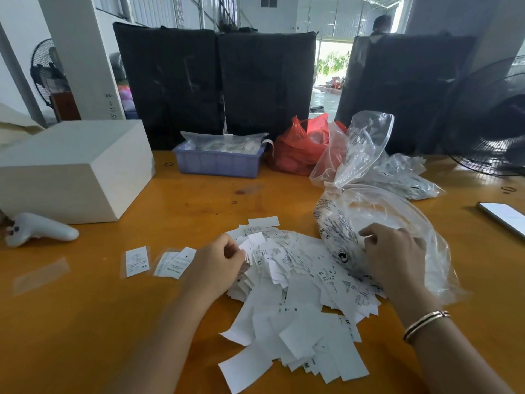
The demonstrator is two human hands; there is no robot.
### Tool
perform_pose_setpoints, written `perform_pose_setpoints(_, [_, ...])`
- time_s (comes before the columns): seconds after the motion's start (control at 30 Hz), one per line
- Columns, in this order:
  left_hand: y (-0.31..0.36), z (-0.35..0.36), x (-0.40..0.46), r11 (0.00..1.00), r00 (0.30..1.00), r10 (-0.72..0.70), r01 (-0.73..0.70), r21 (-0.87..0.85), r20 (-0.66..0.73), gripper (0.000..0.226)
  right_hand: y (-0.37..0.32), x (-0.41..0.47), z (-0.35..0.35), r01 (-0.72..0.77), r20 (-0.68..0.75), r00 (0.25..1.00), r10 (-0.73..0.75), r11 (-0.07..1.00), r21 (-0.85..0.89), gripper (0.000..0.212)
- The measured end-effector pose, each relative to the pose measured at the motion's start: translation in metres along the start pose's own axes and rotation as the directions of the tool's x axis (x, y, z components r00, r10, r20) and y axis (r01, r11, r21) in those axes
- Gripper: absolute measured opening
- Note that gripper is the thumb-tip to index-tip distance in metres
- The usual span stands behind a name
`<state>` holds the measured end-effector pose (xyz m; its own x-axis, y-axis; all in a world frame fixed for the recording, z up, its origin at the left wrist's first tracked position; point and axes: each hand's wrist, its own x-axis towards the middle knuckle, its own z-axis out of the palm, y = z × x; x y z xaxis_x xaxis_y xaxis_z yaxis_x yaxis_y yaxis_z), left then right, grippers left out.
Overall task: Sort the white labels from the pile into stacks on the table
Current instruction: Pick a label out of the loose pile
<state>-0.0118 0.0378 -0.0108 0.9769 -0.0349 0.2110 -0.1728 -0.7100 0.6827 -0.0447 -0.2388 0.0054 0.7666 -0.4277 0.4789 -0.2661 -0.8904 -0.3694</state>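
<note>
A: Head view is showing two stacks starting at the left of the bench [85, 322]: an XS stack [137, 261] and, just beside it, an S stack [175, 264]. What's the left hand [216, 265] doing?

B: It's sitting at the left edge of the pile [295, 294], fingers [231, 247] curled in and pinching what looks like a label or two. The right hand [395, 254] is resting on the clear bag [377, 223], its fingers bent onto the plastic; I'd say it's gripping the bag.

A: What's likely going wrong from here?

B: The labels are thin and overlapping, many face down, so two could be sticking together and landing in one stack with the wrong size hidden. Tugging the bag could also be dragging the pile's right edge, since labels are lying against it. The two stacks are sitting close together and could be merging.

A: And the containers?

B: The white box [71, 169] at the left is closed, contents unknown. The blue bin [217, 162] is holding plastic packets. The red bag [301, 146] is bulging, contents unclear. The clear bag looks nearly emptied.
</note>
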Motion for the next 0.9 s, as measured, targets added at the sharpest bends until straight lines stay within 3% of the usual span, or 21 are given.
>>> perform_pose_setpoints(0.13, [0.003,-0.002,0.001,0.983,0.996,-0.066,0.055,-0.178,-0.060,0.015,-0.002,-0.003,-0.002,0.082,-0.174,0.982,-0.066,0.993,0.083,0.020])
perform_pose_setpoints(0.2, [0.004,-0.003,0.001,0.969,0.991,-0.093,0.068,-0.237,-0.096,0.013,-0.006,-0.003,-0.007,0.205,-0.315,0.937,-0.153,0.969,0.137,0.018])
perform_pose_setpoints(0.27, [0.004,-0.003,0.002,0.961,0.987,-0.110,0.076,-0.267,-0.115,0.017,-0.015,-0.005,-0.012,0.379,-0.418,0.871,-0.259,0.895,0.234,0.017])
perform_pose_setpoints(0.33, [0.003,-0.003,0.002,0.955,0.985,-0.118,0.079,-0.284,-0.123,0.020,-0.031,-0.012,-0.016,0.467,-0.407,0.867,-0.286,0.752,0.465,0.020])
perform_pose_setpoints(0.37, [0.003,-0.003,0.002,0.954,0.985,-0.116,0.074,-0.290,-0.130,0.022,-0.041,-0.017,-0.017,0.415,-0.327,0.908,-0.262,0.668,0.618,0.024])
perform_pose_setpoints(0.43, [0.002,-0.003,0.002,0.948,0.984,-0.107,0.058,-0.313,-0.142,0.026,-0.059,-0.029,-0.016,0.154,-0.066,0.980,-0.190,0.503,0.851,0.029])
perform_pose_setpoints(0.53, [0.003,-0.004,0.002,0.939,0.988,-0.096,0.050,-0.340,-0.121,0.026,-0.076,-0.043,-0.004,-0.209,0.270,0.951,-0.148,0.332,0.920,0.023])
perform_pose_setpoints(0.6, [0.003,-0.003,0.002,0.939,0.990,-0.092,0.050,-0.339,-0.107,0.017,-0.081,-0.050,0.003,-0.323,0.387,0.910,-0.150,0.331,0.887,0.024])
perform_pose_setpoints(0.7, [0.003,-0.004,0.001,0.915,0.989,-0.094,0.040,-0.402,-0.115,0.012,-0.083,-0.056,0.011,-0.365,0.446,0.884,-0.139,0.391,0.845,0.026])
perform_pose_setpoints(0.8, [0.006,-0.006,-0.001,0.899,0.973,-0.094,-0.009,-0.439,-0.211,0.016,-0.083,-0.056,0.011,-0.396,0.479,0.871,-0.109,0.419,0.817,0.034])
perform_pose_setpoints(0.9, [0.009,-0.009,-0.002,0.894,0.938,-0.095,-0.068,-0.443,-0.335,0.015,-0.084,-0.055,0.010,-0.420,0.487,0.867,-0.101,0.377,0.826,0.032])
